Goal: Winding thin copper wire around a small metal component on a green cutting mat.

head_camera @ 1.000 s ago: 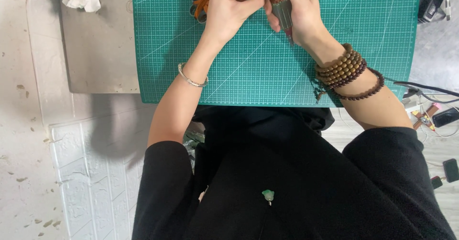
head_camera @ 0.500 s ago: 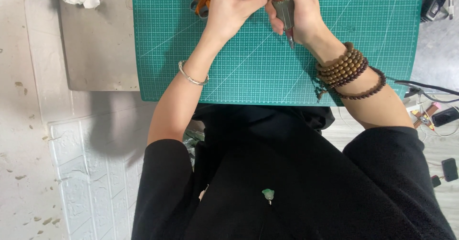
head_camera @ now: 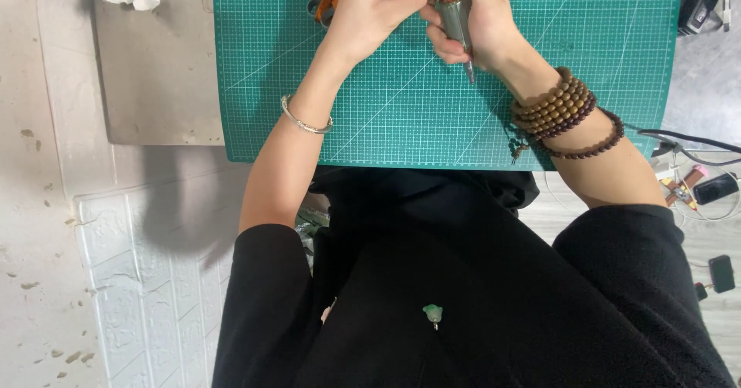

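Holding a slim grey pen-like tool [head_camera: 455, 21] in the right hand [head_camera: 482, 25], grip wrapped round the barrel, long axis running near-vertical in frame, metal tip pointing back toward the body, orange-banded end up top. Pinching something tiny at that upper end with the left hand [head_camera: 370, 13], thumb and fingers pressed together, can't tell what exactly. Both hovering over the green cutting mat [head_camera: 386, 118] on the bench, left hand just beside the tool.

My right hand [head_camera: 482, 25] grips a grey pen-shaped tool [head_camera: 455, 25], tip pointing toward six o'clock, above the green cutting mat [head_camera: 386, 118]. My left hand [head_camera: 370, 13], at nine o'clock of it, pinches its orange upper end.
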